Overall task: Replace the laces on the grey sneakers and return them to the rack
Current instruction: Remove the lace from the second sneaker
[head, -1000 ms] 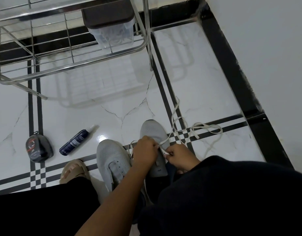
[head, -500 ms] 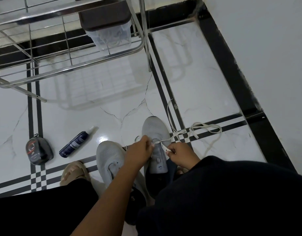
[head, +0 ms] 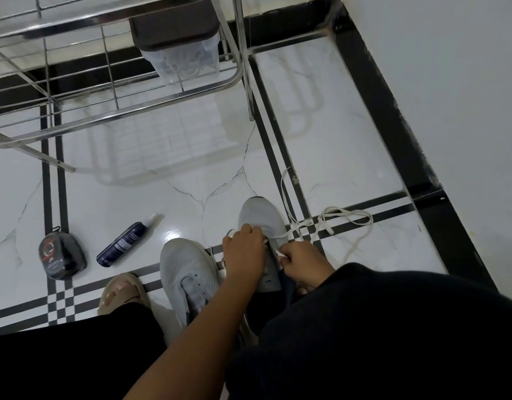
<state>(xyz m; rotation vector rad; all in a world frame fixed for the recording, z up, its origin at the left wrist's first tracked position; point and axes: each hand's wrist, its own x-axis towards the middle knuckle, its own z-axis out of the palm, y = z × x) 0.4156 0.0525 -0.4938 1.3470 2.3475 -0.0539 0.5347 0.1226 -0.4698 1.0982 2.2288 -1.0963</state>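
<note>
Both hands work over the right-hand grey sneaker (head: 263, 226), the one nearer the wall: the left hand (head: 244, 249) lies on the eyelet area with fingers curled, seemingly pinching the white lace (head: 347, 216), while the right hand (head: 302, 262) pinches the same lace close beside the shoe's tongue. Neither hand is spread wide.

By size: the white marble floor (head: 350, 134) with black banding carries everything. The steel shoe rack (head: 128, 108) stands at the far left, a clear plastic box (head: 182, 62) with a dark lid on its shelf. The second sneaker (head: 188, 269) sits just left of the first, its eyelets bare, so it appears not yet laced. A foot in a beige slipper (head: 123, 290) rests near left. The lace's loose length trails right of the shoe in loops across the black lines. A dark pouch (head: 60, 255) and a navy spray can (head: 125, 243) lie at the left, well apart from the shoes.

Lacing looks to be at the lowest eyelets, so most of the job remains. To do it well, keep the flat lace untwisted, draw both ends to equal length, and steady the shoe while feeding the tip through.

The can bears a pale label and the pouch a red mark; neither can be read.
</note>
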